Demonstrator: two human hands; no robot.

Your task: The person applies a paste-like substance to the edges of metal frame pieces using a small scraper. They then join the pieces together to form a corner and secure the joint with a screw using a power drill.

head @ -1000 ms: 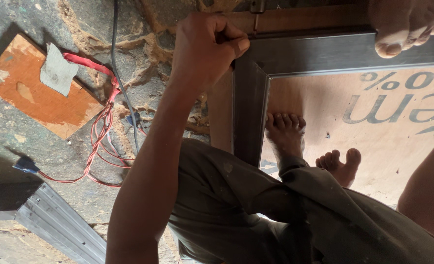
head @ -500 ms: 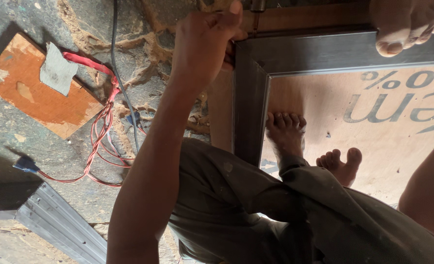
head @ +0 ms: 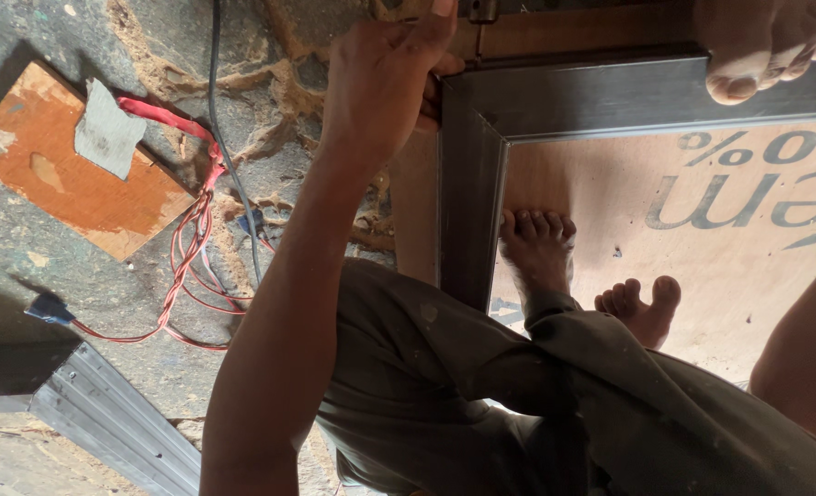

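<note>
Left hand was a closed fist at the corner of the grey metal frame a second ago; now its grip has loosened, fingers spread and reaching up over that corner where the frame meets a wooden strip, fingertips cut off by the top edge so whether they pinch anything can't be told. The frame lies on the plywood sheet beside the person's bare feet. Right hand is out of view, only a forearm shows at the right edge, and the foot at top right probably belongs to another person; red wires lie unchanged on the stone floor.
</note>
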